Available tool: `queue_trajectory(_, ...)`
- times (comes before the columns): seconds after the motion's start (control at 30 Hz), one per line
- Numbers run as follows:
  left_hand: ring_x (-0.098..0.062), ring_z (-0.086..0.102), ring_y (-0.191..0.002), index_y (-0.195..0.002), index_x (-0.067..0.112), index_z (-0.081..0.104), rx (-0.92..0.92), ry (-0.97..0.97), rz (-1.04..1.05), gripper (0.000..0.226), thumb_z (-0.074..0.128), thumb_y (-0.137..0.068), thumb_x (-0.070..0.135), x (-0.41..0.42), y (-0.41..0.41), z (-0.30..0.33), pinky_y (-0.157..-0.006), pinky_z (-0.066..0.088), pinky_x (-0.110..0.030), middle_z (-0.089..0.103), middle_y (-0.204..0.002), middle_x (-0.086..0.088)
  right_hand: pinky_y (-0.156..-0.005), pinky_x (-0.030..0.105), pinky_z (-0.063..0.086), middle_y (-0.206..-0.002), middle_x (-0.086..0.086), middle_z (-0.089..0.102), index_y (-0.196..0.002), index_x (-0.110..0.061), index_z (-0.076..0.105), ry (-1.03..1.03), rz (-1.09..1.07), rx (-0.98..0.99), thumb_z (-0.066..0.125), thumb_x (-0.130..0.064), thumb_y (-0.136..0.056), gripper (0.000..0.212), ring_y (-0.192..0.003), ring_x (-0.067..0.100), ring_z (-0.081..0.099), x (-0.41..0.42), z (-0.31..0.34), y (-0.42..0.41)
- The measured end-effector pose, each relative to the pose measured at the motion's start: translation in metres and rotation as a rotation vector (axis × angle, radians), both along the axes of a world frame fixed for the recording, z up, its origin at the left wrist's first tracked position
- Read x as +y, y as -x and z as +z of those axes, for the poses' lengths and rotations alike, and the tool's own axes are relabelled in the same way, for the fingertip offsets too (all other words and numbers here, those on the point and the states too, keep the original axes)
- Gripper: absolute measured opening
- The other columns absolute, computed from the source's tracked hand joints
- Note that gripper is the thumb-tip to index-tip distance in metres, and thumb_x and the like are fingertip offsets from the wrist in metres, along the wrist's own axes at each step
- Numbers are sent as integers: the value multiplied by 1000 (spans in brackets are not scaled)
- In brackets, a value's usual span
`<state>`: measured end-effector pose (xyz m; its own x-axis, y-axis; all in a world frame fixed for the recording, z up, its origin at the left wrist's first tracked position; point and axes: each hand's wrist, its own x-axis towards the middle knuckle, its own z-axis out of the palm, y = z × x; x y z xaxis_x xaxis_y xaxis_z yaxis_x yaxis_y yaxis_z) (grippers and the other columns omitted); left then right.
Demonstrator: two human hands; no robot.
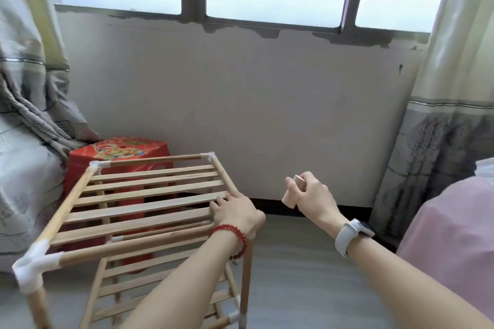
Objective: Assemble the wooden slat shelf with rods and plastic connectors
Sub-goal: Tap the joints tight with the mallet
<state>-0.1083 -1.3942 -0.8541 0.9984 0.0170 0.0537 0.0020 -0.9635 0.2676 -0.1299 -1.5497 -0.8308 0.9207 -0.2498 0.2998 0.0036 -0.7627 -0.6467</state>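
Observation:
The wooden slat shelf [139,195] stands on the floor at lower left, its top tier of several slats framed by rods and white plastic connectors [32,267] at the corners. A lower slat tier [160,286] shows beneath it. My left hand [235,209] rests on the right end of the top slats, fingers lying over the wood beside the right side rod. To the right of the shelf, in the air, my right hand [310,196] grips a short wooden block [292,193]. The near right corner of the top tier is hidden under my left wrist.
A red plastic stool [120,152] stands behind the shelf against the wall. Grey curtains [29,88] hang at the left and at the right. A pink covered surface [449,243] fills the right edge. Grey floor [294,275] lies between shelf and pink surface.

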Motion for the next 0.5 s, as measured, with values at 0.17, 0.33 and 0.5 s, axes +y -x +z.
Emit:
queue_trajectory(0.17,-29,48,-107,-127,6,40,-36,36,-137,53,46,-80,30,23,21,2,-93,38,-39,53,-109,-8,-80,38,48,-94,3,65,-99,-19,50,-88,22,-7,43,-52,-91,35,-92,27,59,9,-9,6)
queue_trajectory(0.33,-20,58,-82,-109,18,49,16,147,-303,31,53,-82,31,83,49,-3,-76,54,-38,58,-95,-4,-79,38,49,-94,2,65,-99,-19,50,-78,92,-5,42,-51,-92,34,-89,25,60,42,-13,19)
queue_trajectory(0.5,-17,59,-97,-116,47,46,120,348,-403,45,52,-88,13,157,93,7,-86,54,-33,58,-110,4,-81,42,50,-96,4,64,-102,-19,50,-73,164,1,42,-51,-92,34,-91,26,59,75,-16,32)
